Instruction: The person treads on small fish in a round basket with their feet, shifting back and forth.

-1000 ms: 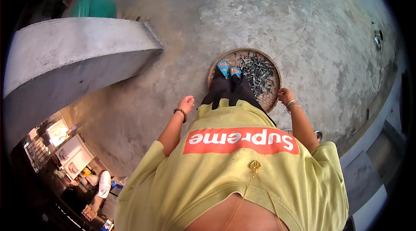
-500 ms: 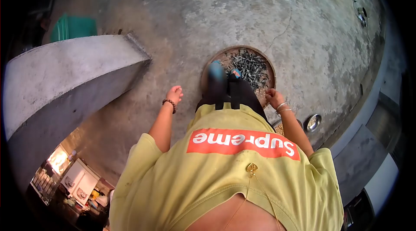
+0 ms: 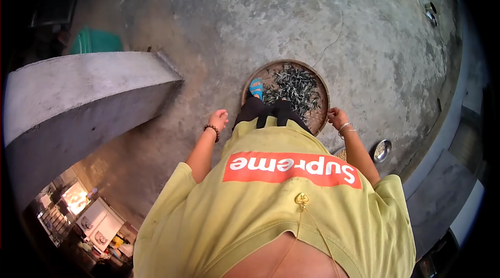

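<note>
A round woven tray (image 3: pixel 324 86) lies on the floor by my feet, with a heap of dark, silvery slivers (image 3: pixel 299 88) in it. One blue sandal (image 3: pixel 255 88) shows over its left part; the other foot is hidden. My left hand (image 3: pixel 219 118), with a beaded bracelet at the wrist, hangs in the air left of my trousers, its fingers curled; whatever they may hold is too small to tell. Near the tray's right rim is my right hand (image 3: pixel 338 117), wearing bangles, its fingers bent together around something I cannot make out, if anything.
A metal bowl (image 3: pixel 382 151) with pale contents stands at the right, beside a partly hidden container of grains (image 3: pixel 341 154). A concrete ledge (image 3: pixel 94 77) fills the left, with a green bin (image 3: pixel 97 41) behind it. Pans (image 3: pixel 430 12) lie at the far right.
The view has shifted right and tilted over the past second, bringing the metal bowl into full view. My legs have moved; only one sandal shows now. Both hands remain beside my body.
</note>
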`<state>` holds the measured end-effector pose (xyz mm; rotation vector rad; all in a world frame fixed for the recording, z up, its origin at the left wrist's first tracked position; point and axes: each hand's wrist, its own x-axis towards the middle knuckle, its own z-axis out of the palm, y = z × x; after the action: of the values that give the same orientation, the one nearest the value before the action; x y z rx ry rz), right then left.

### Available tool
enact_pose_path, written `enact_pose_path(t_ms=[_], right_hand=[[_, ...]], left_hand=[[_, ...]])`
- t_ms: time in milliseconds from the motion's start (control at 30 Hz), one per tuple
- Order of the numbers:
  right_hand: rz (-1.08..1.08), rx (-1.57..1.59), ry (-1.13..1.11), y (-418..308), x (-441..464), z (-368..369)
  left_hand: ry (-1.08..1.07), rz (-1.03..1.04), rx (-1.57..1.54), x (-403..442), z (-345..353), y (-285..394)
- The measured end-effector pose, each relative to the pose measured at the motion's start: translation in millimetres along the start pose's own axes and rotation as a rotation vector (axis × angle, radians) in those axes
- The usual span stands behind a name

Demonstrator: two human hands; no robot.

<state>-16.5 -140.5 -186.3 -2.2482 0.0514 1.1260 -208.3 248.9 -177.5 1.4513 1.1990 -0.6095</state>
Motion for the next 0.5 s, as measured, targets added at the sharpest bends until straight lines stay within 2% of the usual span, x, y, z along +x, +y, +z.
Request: enact_pose_path(t_ms=[67, 133, 200, 267, 400, 467, 500], right_hand=[[-0.028, -0.059, 0.035, 20, -2, -3], [0.093, -0.034, -0.003, 22, -13, -7], [0.102, -0.045, -0.023, 32, -15, -9], [0.123, -0.05, -0.05, 45, -13, -6], [0.028, -0.076, -0.016, 65, -2, 2], [-0.056, -0.007, 0.065, 65, -3, 7], [0.047, 0.154, 0.002, 38, -18, 1]], left_hand=[[0.008, 0.048, 0.058, -8, 10, -7], [-0.009, 0.13, 0.132, -14, 18, -18], [-0.013, 0.122, 0.16, -21, 22, -25], [-0.04, 0.081, 0.152, -25, 23, -35], [-0.025, -0.037, 0.136, -36, 20, -44], [-0.036, -0.069, 0.149, -33, 17, -49], [-0.038, -0.092, 0.155, -32, 14, -47]])
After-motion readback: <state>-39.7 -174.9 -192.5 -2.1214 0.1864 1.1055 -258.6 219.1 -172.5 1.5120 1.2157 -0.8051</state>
